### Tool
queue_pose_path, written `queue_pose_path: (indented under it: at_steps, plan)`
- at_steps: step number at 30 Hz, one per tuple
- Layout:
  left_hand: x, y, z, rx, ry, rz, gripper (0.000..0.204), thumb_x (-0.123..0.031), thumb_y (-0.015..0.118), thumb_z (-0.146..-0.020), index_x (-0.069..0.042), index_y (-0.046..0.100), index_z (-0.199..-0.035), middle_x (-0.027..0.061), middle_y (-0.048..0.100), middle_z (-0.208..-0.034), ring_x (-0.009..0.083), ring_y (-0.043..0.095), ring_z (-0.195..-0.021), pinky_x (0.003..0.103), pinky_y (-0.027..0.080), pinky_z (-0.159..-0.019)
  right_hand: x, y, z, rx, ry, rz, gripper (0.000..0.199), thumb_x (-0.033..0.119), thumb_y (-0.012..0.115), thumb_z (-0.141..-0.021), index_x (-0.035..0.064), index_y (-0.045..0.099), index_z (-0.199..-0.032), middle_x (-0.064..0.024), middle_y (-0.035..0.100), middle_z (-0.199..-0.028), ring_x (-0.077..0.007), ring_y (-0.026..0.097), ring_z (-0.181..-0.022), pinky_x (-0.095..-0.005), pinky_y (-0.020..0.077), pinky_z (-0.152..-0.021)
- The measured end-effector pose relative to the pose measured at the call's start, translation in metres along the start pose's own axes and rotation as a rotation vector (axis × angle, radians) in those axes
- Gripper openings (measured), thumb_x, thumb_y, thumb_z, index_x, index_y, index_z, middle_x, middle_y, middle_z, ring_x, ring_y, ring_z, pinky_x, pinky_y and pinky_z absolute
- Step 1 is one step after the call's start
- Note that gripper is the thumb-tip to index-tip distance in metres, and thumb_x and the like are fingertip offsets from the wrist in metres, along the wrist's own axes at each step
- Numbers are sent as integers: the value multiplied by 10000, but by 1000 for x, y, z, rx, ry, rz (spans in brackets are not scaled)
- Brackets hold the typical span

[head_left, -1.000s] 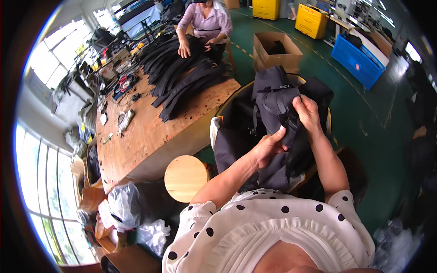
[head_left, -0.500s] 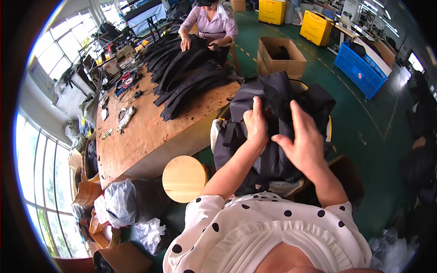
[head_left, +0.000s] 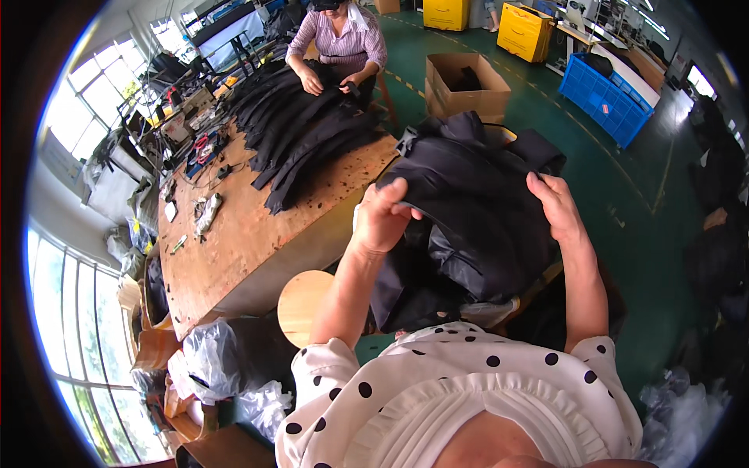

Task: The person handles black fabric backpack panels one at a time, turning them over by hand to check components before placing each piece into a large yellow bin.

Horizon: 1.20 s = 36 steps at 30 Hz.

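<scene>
Holding black cloth (head_left: 491, 210), L hand (head_left: 380, 222) clamps fingers on its edge. R hand (head_left: 559, 209): can't tell if gripping. Even pull prob. best.

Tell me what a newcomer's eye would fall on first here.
Probably the bulky black fabric item in the centre, with the left hand gripping its left edge and the right hand at its right side. Next, likely, the long black strips fanned across the wooden table at left, a co-worker at their far end. The bright blue crate on the green floor at upper right also stands out.
</scene>
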<state>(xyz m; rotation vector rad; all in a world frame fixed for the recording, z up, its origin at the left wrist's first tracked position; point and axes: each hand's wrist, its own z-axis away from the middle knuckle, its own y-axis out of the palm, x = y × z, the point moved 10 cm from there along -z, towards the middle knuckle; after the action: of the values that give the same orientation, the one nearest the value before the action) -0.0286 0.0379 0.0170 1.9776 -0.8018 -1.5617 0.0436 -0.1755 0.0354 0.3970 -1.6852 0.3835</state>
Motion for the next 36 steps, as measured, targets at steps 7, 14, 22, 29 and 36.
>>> queue_pose_path:
  at_steps: [7, 14, 22, 29, 36]
  plan:
    - [33, -12, 1, -254, -171, -235, 660, -600, 370, -852, 0, 525, -1081, 76, 595, -906, 163, 563, -758, 308, 457, -647, 16, 21, -7, -55, -272, -70, 365, 299, 489, -914, 125, 394, -608, 112, 304, -624, -15, 248, -594, -201, 221, -524]
    - [22, -11, 20, -130, -9, -361, 534, -328, 516, -889, 1, 370, -1282, 98, 496, -1216, 206, 445, -1150, 328, 318, -992, 6, 26, -16, -121, -235, 102, 448, 322, 475, -920, 93, 297, -579, 85, 240, -585, -30, 210, -554, -229, 187, -485]
    - [25, -35, 1, -256, -115, -62, 515, -329, 540, -869, -4, 403, -1245, 139, 520, -1179, 255, 528, -1066, 382, 428, -919, 19, 45, -30, -60, -253, 53, 420, 301, 470, -923, 86, 329, -592, 82, 260, -597, -23, 217, -555, -223, 192, -480]
    - [67, -40, 39, -4, -10, -586, 586, -316, 565, -862, 12, 345, -1295, 109, 446, -1266, 221, 400, -1186, 317, 290, -1004, -23, 28, 2, 80, -150, 328, 403, 247, 497, -897, 59, 338, -579, 77, 287, -575, -29, 254, -560, -242, 231, -471]
    - [159, -53, 137, 260, -138, -795, 513, -175, 602, -844, 3, 384, -1274, 107, 448, -1276, 203, 380, -1200, 330, 272, -1007, -135, 14, 106, 256, 184, 392, 494, 305, 591, -844, 61, 319, -512, 64, 266, -501, -33, 246, -506, -263, 199, -410]
